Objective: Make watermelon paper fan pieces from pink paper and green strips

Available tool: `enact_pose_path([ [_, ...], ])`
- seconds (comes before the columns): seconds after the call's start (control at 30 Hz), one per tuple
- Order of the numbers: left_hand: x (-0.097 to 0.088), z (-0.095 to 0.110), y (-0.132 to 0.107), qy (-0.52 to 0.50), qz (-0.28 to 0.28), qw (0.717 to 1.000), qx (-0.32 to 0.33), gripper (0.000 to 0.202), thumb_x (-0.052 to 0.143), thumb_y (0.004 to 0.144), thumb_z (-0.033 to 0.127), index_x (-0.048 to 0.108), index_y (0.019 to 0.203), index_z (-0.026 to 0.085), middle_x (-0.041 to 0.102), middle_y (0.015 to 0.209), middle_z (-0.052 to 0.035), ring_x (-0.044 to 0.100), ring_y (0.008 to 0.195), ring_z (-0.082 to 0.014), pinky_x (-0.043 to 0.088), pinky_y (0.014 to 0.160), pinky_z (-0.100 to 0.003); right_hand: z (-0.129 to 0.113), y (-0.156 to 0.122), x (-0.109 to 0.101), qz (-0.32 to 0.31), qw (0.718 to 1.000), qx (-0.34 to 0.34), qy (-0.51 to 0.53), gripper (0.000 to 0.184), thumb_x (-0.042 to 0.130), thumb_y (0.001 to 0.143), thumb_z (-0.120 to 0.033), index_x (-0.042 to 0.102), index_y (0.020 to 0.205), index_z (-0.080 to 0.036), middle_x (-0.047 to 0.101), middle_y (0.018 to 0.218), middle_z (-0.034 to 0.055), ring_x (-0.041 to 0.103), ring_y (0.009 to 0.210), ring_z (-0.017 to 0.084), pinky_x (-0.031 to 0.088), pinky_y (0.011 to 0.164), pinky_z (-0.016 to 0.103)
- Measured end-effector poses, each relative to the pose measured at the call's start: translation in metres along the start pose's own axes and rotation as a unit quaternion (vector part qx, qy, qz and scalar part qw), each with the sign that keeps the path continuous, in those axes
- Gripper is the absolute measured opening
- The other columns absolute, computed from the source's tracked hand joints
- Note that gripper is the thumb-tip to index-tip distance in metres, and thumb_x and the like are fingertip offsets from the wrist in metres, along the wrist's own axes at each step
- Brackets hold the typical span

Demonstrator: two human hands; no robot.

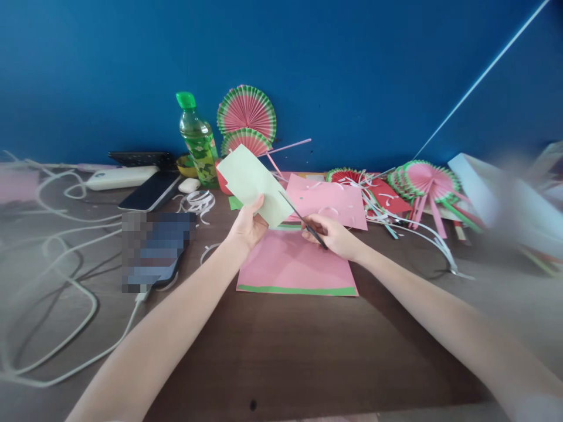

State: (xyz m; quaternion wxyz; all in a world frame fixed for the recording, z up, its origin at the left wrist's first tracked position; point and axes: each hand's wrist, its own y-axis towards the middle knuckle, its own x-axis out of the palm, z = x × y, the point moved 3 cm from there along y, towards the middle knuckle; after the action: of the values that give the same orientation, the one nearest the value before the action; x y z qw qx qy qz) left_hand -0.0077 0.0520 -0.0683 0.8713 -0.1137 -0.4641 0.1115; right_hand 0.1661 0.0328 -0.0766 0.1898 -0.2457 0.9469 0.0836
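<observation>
Now | left grip [248, 225] pinching pale green sheet [253, 181] by its lower edge, held above the bench [281, 351] so blades can reach | right grip [336, 234] closed around scissors [303, 221], tips at the sheet's right edge | pink sheet [294, 264] flat beneath

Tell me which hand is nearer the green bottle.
Left. The left hand, holding the pale green paper, is in front of the bottle, slightly right; the right hand, holding scissors, is farther right.

left hand [248, 225] raised in a pinch, right hand [336, 235] curled closed, forearms converging
</observation>
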Motion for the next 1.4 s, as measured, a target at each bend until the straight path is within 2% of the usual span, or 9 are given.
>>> enact_pose_path([
  [0.13, -0.001, 0.000, 0.001, 0.017, 0.000, 1.000, 0.009, 0.019, 0.055, 0.079, 0.003, 0.062, 0.094, 0.013, 0.071, 0.078, -0.0043, 0.067, 0.065, -0.0112, 0.055, 0.082, -0.027, -0.001, 0.000, 0.000, 0.000, 1.000, 0.006, 0.002, 0.032, 0.060, 0.074, -0.046, 0.048, 0.084, -0.017, 0.042, 0.068, -0.0027, 0.042, 0.059, 0.009, 0.035, 0.050, 0.023],
  [0.37, -0.011, -0.002, 0.013, 0.093, -0.026, 0.994, 0.046, 0.020, 0.066, 0.069, 0.004, 0.064, 0.085, 0.015, 0.072, 0.084, -0.0056, 0.068, 0.081, -0.0167, 0.053, 0.085, -0.029, 0.001, -0.001, 0.000, -0.008, 0.999, 0.027, 0.023, 0.036, 0.061, 0.072, -0.048, 0.048, 0.085, -0.017, 0.041, 0.067, -0.0035, 0.040, 0.056, 0.008, 0.036, 0.048, 0.022],
  [0.63, -0.015, -0.004, 0.012, 0.210, -0.078, 0.969, 0.102, 0.022, 0.070, 0.065, 0.011, 0.065, 0.087, 0.011, 0.069, 0.099, -0.0109, 0.062, 0.099, -0.0232, 0.050, 0.089, -0.035, 0.006, 0.000, -0.002, -0.010, 0.998, 0.015, 0.055, 0.032, 0.062, 0.074, -0.041, 0.050, 0.091, -0.017, 0.047, 0.076, -0.0006, 0.044, 0.060, 0.008, 0.037, 0.046, 0.019],
  [0.87, -0.015, -0.012, 0.007, 0.256, -0.104, 0.958, 0.075, 0.035, 0.078, 0.055, 0.021, 0.066, 0.086, 0.011, 0.069, 0.096, -0.0122, 0.062, 0.097, -0.0286, 0.052, 0.084, -0.040, 0.008, 0.001, -0.004, -0.014, 0.999, 0.008, 0.051, 0.031, 0.060, 0.075, -0.044, 0.052, 0.089, -0.017, 0.046, 0.072, -0.0018, 0.042, 0.053, 0.007, 0.038, 0.042, 0.019],
  [0.97, -0.018, -0.016, 0.007, 0.253, -0.107, 0.959, 0.066, 0.040, 0.081, 0.050, 0.023, 0.067, 0.085, 0.010, 0.070, 0.095, -0.0120, 0.062, 0.096, -0.0283, 0.049, 0.086, -0.039, 0.008, 0.001, -0.004, -0.011, 0.999, -0.007, 0.041, 0.031, 0.060, 0.076, -0.044, 0.053, 0.089, -0.017, 0.047, 0.072, -0.0017, 0.042, 0.055, 0.007, 0.038, 0.046, 0.019],
  [1.13, -0.022, -0.020, 0.009, 0.248, -0.122, 0.959, 0.069, 0.042, 0.082, 0.049, 0.025, 0.067, 0.086, 0.010, 0.070, 0.092, -0.0112, 0.062, 0.096, -0.0273, 0.046, 0.090, -0.039, 0.006, 0.000, -0.003, -0.007, 0.999, -0.015, 0.037, 0.029, 0.059, 0.077, -0.043, 0.054, 0.090, -0.017, 0.049, 0.072, -0.0015, 0.043, 0.054, 0.007, 0.038, 0.049, 0.021],
  [1.4, -0.023, -0.020, 0.010, 0.249, -0.121, 0.958, 0.069, 0.040, 0.082, 0.051, 0.024, 0.068, 0.086, 0.010, 0.071, 0.090, -0.0103, 0.063, 0.092, -0.0252, 0.048, 0.086, -0.037, 0.005, -0.001, -0.003, 0.004, 1.000, -0.009, 0.024, 0.032, 0.061, 0.075, -0.044, 0.054, 0.089, -0.016, 0.048, 0.070, -0.0011, 0.043, 0.052, 0.008, 0.039, 0.047, 0.022],
])
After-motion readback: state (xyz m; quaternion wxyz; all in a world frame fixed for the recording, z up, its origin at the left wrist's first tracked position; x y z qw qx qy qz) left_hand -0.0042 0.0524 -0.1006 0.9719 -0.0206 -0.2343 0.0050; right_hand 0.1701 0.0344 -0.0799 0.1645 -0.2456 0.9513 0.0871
